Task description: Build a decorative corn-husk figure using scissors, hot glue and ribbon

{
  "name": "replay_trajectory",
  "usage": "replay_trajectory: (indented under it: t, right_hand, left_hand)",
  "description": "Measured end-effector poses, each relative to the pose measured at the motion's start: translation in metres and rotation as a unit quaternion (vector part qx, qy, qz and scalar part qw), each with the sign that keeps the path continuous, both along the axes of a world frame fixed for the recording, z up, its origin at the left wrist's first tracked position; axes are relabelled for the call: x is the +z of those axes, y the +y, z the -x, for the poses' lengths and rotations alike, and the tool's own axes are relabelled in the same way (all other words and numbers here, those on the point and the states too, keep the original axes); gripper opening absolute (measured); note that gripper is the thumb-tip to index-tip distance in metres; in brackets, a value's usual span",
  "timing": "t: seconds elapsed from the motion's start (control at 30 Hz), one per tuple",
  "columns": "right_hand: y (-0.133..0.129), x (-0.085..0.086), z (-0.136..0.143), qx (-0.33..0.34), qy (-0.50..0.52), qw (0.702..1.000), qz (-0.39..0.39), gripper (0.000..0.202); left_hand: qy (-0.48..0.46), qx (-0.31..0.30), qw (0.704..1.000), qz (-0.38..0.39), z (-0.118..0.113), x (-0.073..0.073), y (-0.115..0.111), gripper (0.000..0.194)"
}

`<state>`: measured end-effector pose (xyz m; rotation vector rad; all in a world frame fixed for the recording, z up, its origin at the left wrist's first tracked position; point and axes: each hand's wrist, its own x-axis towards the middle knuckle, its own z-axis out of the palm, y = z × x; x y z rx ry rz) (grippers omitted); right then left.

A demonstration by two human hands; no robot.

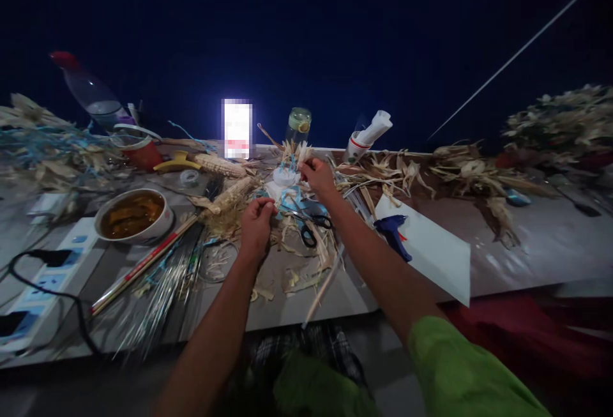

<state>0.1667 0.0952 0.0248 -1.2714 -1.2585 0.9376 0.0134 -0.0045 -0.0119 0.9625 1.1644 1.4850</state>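
My left hand [257,224] is closed in a pinch over the scrap-strewn middle of the table; what its fingertips hold is too small to make out. Farther back, my right hand [318,178] pinches at a pale piece of corn husk [302,151], beside a small round white container [285,177]. Between the hands lies a pair of scissors [309,233] with dark handles, pointing away from me, near light-blue scraps [291,198]. Dried corn cobs [234,195] lie just beyond my left hand.
Left stand a bowl of brown liquid [131,216], a power strip [45,292] with cables and a bundle of thin wires [165,295]. A blue glue gun [395,235] rests on a white sheet [438,257] at right. A lit screen [237,126] and a jar [299,124] stand behind.
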Motion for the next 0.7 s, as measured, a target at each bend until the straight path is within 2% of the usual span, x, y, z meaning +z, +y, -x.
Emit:
replay_trajectory:
  t: [0.1,0.2,0.37,0.53,0.7]
  right_hand:
    - [-0.015,0.01,0.001,0.031,0.056,0.998,0.007,0.013]
    - [-0.037,0.02,0.006,0.094,0.092,0.991,0.039,0.018]
    - [-0.068,0.026,0.022,0.162,0.019,0.983,0.078,0.018]
    - [-0.078,0.027,0.032,0.158,-0.077,0.984,0.019,0.012]
    - [-0.075,0.023,0.005,0.112,-0.078,0.99,0.032,0.03]
  left_hand:
    - [-0.011,-0.008,1.0,-0.01,0.0,-0.001,0.001,0.017]
    - [-0.016,-0.022,0.999,-0.024,0.001,0.001,0.001,0.023]
    - [-0.084,-0.073,0.992,-0.061,0.001,0.003,0.001,0.033]
    - [-0.136,-0.086,0.985,-0.056,0.002,0.002,0.004,0.028]
    - [-0.217,-0.066,0.973,-0.045,0.007,0.01,0.005,0.028]
